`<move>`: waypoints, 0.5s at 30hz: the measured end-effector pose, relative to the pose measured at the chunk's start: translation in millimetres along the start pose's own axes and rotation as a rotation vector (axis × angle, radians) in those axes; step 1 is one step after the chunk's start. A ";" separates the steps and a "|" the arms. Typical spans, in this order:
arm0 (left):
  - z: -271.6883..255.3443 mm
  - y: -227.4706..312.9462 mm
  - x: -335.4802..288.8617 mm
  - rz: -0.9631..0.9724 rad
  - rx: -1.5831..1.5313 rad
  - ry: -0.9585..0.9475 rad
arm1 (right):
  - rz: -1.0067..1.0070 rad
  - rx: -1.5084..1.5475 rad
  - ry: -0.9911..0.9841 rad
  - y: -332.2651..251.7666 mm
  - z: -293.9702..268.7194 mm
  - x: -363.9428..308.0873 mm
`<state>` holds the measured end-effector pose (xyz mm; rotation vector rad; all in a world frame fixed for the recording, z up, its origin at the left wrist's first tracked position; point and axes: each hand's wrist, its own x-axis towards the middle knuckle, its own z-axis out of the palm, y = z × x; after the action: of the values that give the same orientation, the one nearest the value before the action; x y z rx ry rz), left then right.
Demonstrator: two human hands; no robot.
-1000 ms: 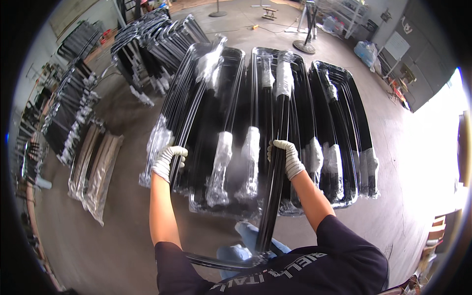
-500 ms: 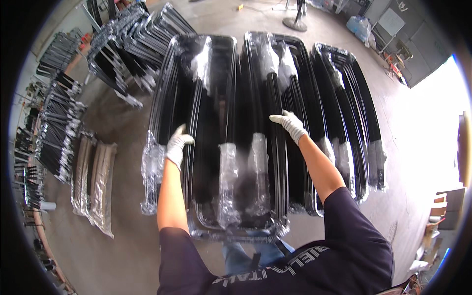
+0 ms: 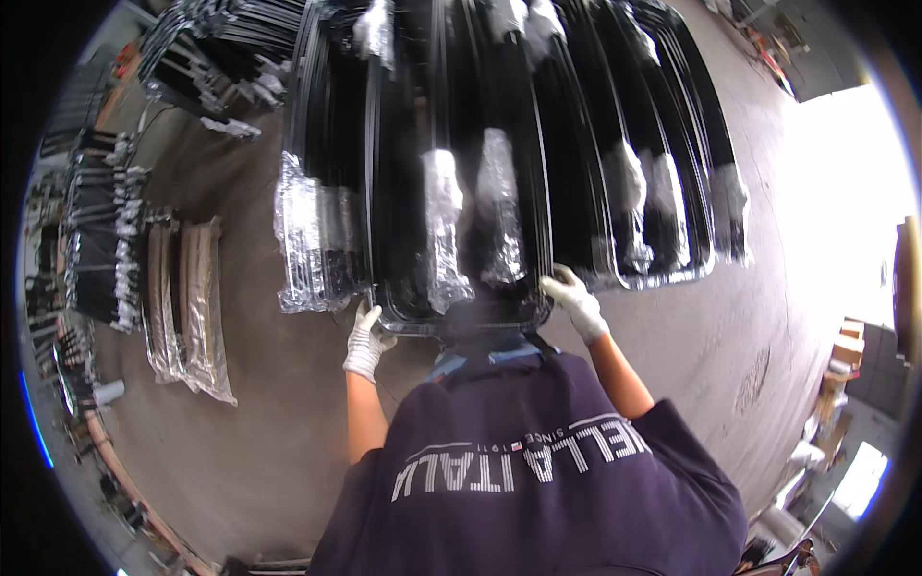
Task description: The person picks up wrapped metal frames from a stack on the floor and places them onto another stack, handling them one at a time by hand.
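Note:
A stack of black, round-cornered tubular frames [image 3: 543, 192] stands in front of me, its near end close to my body. Clear plastic wrap [image 3: 445, 230] covers parts of it. My left hand [image 3: 366, 346], in a white glove, grips the frame's near left corner. At the near right corner my right hand [image 3: 578, 305], gloved the same way, closes on the side rail; some of its fingers are hidden behind the tube. More wrapped black frames [image 3: 663, 192] stand close on the right, and another wrapped bundle [image 3: 305, 235] on the left.
On the floor to the left lie long plastic-wrapped bundles [image 3: 200, 298]. Beyond them are racks of black metal parts [image 3: 99, 230]. More stacked frames [image 3: 230, 48] stand at the far left. Cardboard boxes [image 3: 847, 346] sit along the right side, near a bright doorway [image 3: 855, 182].
Both hands have come back toward my body, from the middle of the frames to their near corners. The view has tilted down, so the frames sit higher in it.

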<state>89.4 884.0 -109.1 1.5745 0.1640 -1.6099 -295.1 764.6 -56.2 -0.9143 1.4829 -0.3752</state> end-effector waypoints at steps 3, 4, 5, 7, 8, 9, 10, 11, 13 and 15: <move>-16.2 -19.2 37.5 -0.062 -0.073 -0.086 | -0.095 -0.239 0.150 -6.5 11.6 9.1; -15.4 -22.1 47.5 -0.054 -0.137 -0.105 | -0.081 -0.413 0.208 -19.0 19.3 10.1; -17.4 -17.9 58.7 -0.090 -0.069 -0.089 | -0.032 -0.558 0.311 -14.1 27.4 22.1; -15.0 -15.1 69.9 -0.042 0.204 0.043 | 0.018 -0.647 0.354 -6.9 28.5 34.6; -8.0 -14.1 68.8 -0.020 0.275 0.118 | 0.019 -0.652 0.350 -8.7 27.9 33.5; -1.1 -14.0 66.8 0.003 0.344 0.194 | 0.019 -0.659 0.346 -10.9 26.9 32.8; -1.3 -18.6 71.2 0.040 0.296 0.203 | 0.031 -0.680 0.436 -9.4 31.2 36.3; -3.4 -21.3 74.8 0.090 0.313 0.206 | 0.046 -0.698 0.426 -9.1 30.4 38.4; -5.4 -24.8 76.3 0.075 0.329 0.228 | 0.065 -0.749 0.413 -9.9 29.6 38.5; -2.8 -20.5 76.9 0.044 0.402 0.233 | 0.072 -0.746 0.410 -13.2 30.4 35.5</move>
<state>90.8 862.5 -185.7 2.0587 -0.0771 -1.4836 -258.4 739.4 -75.8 -1.4181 2.0846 0.0737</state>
